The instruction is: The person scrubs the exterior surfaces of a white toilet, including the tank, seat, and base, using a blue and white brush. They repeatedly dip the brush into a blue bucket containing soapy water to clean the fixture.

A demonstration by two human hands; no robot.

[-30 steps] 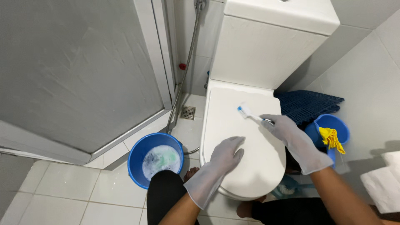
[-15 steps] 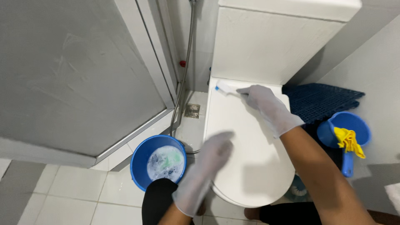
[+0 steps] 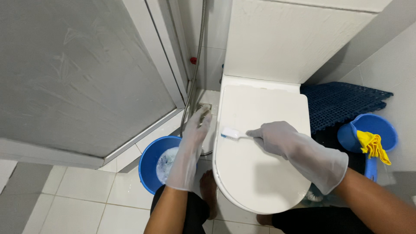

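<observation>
Moved from the glossy toilet lid [image 3: 264, 173]'s rear to its left edge, the gloved right hand [image 3: 281, 141] clamps a bristled toothbrush [image 3: 232, 133]; left hand [image 3: 193, 138] hangs flat, fingers loose, beside the lid.

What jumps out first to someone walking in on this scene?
The closed white toilet lid fills the middle, where the gloved right hand holds a small brush against its left edge. The gloved left hand hangs open over the blue bucket of soapy water on the floor.

both gloved: right hand [image 3: 281, 139] fisted, fingers curled; left hand [image 3: 193, 138] flat, fingers straight
</observation>
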